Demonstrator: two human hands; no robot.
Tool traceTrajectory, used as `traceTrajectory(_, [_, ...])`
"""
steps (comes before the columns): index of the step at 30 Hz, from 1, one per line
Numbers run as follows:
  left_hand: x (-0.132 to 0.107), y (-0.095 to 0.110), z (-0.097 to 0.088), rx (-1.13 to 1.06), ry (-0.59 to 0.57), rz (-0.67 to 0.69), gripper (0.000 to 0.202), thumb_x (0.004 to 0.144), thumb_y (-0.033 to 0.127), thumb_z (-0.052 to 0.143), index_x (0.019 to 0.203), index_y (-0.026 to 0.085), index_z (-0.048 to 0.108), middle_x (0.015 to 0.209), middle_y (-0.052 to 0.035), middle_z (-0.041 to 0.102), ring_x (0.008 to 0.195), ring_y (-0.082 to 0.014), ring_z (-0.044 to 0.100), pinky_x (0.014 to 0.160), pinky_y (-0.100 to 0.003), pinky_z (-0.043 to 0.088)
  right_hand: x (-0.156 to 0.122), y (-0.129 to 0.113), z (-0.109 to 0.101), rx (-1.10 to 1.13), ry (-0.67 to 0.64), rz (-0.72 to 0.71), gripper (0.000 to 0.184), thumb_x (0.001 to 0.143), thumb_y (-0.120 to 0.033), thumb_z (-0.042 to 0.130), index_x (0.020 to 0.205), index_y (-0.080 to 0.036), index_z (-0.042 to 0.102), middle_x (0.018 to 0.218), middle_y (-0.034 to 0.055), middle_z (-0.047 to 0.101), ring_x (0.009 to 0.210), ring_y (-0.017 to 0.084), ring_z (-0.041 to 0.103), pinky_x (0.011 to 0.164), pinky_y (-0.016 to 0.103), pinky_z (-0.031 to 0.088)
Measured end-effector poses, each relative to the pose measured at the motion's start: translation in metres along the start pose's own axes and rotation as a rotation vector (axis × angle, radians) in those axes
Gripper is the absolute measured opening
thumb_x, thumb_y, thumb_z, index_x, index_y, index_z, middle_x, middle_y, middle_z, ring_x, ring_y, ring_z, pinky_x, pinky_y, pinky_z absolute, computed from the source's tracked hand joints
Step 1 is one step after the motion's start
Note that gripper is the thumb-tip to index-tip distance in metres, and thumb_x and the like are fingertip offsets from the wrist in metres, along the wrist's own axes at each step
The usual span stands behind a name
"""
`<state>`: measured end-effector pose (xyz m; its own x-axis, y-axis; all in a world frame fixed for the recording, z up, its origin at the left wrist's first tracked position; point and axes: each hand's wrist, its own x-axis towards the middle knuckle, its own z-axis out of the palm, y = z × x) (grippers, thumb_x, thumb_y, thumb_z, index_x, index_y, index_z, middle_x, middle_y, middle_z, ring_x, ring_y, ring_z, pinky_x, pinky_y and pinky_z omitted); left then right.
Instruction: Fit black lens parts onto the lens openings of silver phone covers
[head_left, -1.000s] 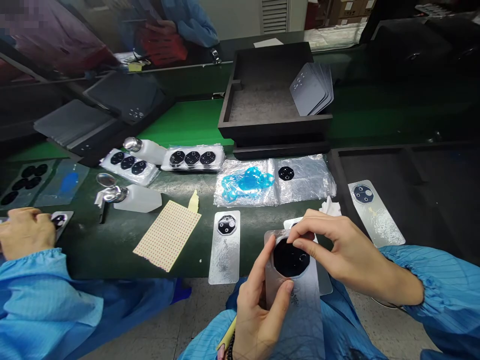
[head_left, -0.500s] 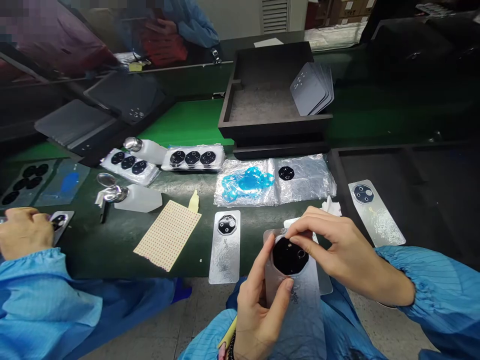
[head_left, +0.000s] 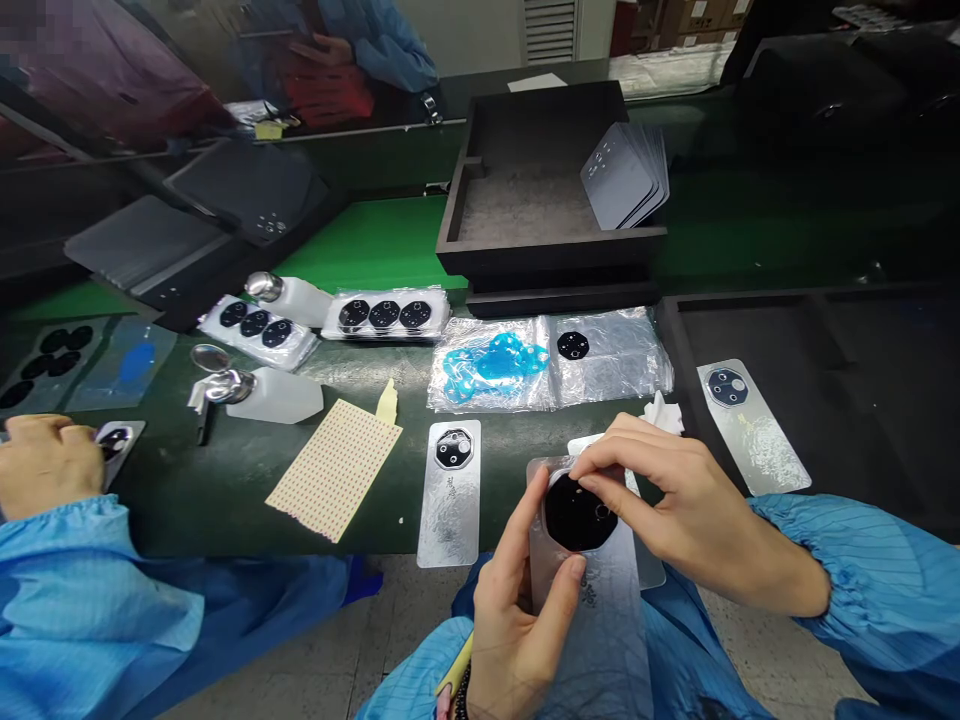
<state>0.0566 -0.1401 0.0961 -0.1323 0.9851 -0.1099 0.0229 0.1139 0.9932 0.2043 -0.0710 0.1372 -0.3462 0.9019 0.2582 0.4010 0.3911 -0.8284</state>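
My left hand (head_left: 517,620) grips a silver phone back cover (head_left: 600,620) from below, thumb and forefinger beside its round black camera plate (head_left: 577,512). My right hand (head_left: 675,515) is closed, its fingertips pinching at the top edge of that black plate; what they pinch is too small to make out. Both hands are over the table's front edge, above my lap.
Two more silver covers lie on the table (head_left: 448,492) (head_left: 750,425). A yellow dotted sticker sheet (head_left: 336,468), blue film scraps (head_left: 491,365), trays of black camera plates (head_left: 386,315), dispenser bottles (head_left: 262,392) and a black box with stacked covers (head_left: 551,190) stand behind. A co-worker's hand (head_left: 45,462) works at left.
My right fingertips have crept slightly left along the top edge of the black plate. The left hand and the cover stay almost still.
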Motion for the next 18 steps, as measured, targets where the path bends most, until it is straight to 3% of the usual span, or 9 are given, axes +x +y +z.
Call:
traceTrajectory(4, [-0.0001, 0.0007, 0.0008, -0.021, 0.010, 0.013, 0.050, 0.080, 0.013, 0.064, 0.127, 0.029, 0.060, 0.136, 0.0049, 0.053, 0.128, -0.0172, 0.047, 0.104, -0.020, 0.043, 0.0000, 0.0001, -0.0005, -0.007, 0.005, -0.008, 0.011, 0.088, -0.007, 0.056, 0.084, -0.014, 0.063, 0.074, 0.0008, 0.061, 0.072, 0.009, 0.055, 0.061, 0.020, 0.049])
traceTrajectory(12, [-0.0005, 0.0029, 0.0002, 0.019, 0.008, -0.012, 0.046, 0.082, 0.021, 0.064, 0.127, 0.031, 0.060, 0.137, 0.0040, 0.053, 0.130, -0.0194, 0.046, 0.104, -0.023, 0.043, 0.0000, -0.0007, 0.0003, -0.015, 0.027, -0.042, 0.010, 0.089, -0.008, 0.055, 0.086, -0.014, 0.062, 0.076, 0.0016, 0.062, 0.075, 0.011, 0.056, 0.062, 0.021, 0.049])
traceTrajectory(18, [0.0031, 0.0084, 0.0001, 0.026, 0.020, -0.011, 0.042, 0.082, 0.016, 0.063, 0.123, 0.026, 0.062, 0.132, 0.0023, 0.058, 0.126, -0.0170, 0.050, 0.104, -0.020, 0.043, 0.0014, -0.0037, 0.0013, -0.029, 0.054, -0.100, 0.009, 0.089, -0.007, 0.055, 0.087, -0.013, 0.060, 0.077, 0.0019, 0.062, 0.075, 0.011, 0.055, 0.067, 0.024, 0.050])
